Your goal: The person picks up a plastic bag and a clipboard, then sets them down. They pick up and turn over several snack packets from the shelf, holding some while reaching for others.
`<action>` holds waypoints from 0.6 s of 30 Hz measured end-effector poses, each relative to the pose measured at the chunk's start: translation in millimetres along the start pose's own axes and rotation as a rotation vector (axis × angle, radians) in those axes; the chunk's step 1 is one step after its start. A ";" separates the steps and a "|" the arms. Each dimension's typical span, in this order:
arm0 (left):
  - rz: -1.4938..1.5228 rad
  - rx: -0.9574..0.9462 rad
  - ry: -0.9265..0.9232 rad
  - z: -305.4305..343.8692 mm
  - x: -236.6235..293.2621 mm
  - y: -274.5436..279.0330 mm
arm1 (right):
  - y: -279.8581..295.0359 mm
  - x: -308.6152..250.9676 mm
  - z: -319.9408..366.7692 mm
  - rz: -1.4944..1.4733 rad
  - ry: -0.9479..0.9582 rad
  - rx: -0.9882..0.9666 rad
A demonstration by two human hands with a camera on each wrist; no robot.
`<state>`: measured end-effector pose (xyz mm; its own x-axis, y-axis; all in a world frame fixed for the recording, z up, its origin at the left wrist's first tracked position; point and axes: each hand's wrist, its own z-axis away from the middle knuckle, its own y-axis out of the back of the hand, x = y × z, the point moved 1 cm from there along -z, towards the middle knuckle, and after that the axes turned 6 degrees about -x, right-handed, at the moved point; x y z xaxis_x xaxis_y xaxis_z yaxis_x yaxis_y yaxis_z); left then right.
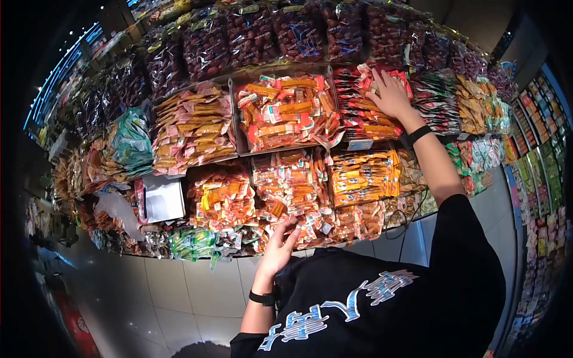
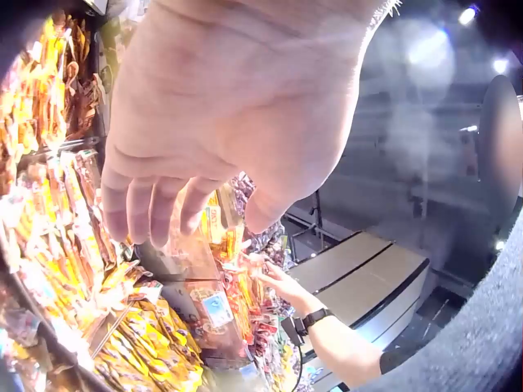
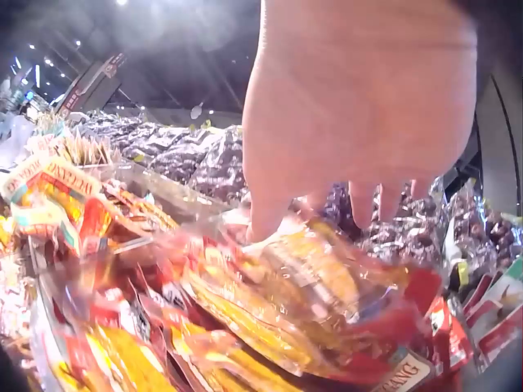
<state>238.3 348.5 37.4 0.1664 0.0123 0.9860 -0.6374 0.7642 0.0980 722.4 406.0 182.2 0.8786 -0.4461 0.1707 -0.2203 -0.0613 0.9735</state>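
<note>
My right hand (image 1: 392,95) is spread over the back of a bin of red-edged snack packets (image 1: 365,119). In the right wrist view its thumb (image 3: 265,216) rests at a clear packet of yellow-orange snack (image 3: 306,269), with the other fingertips (image 3: 359,216) pointing down behind it. My left hand (image 1: 278,247) hovers by the front edge of the display, nearest some small orange-red packets (image 1: 310,230). Its fingers are loosely bent, holding nothing. The left wrist view shows this palm (image 2: 237,106) above the packets.
Beside the red packets is a bin of mixed orange packets (image 1: 286,113); yellow packets (image 1: 364,179) lie in front. Bags of dark round items (image 1: 298,33) line the back. A white box (image 1: 162,198) stands at left. A black cable (image 1: 407,224) hangs at the front edge.
</note>
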 end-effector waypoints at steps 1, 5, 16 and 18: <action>0.054 0.015 0.037 1.3 -0.6 -7.6 | -9.4 0.9 1.4 -0.002 0.023 0.076; 0.161 0.038 0.099 7.3 -3.9 -35.4 | -39.0 5.8 14.1 -0.003 0.092 0.360; 0.222 0.085 0.115 5.6 3.9 -62.3 | -36.9 19.3 32.7 -0.143 0.171 0.531; 0.256 0.082 0.126 6.1 -1.1 -62.6 | -43.5 24.9 37.5 -0.180 0.183 0.519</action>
<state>273.5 296.7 31.0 0.0812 0.2818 0.9560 -0.7287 0.6712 -0.1359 738.0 364.0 138.4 0.9703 -0.2289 0.0777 -0.1988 -0.5728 0.7952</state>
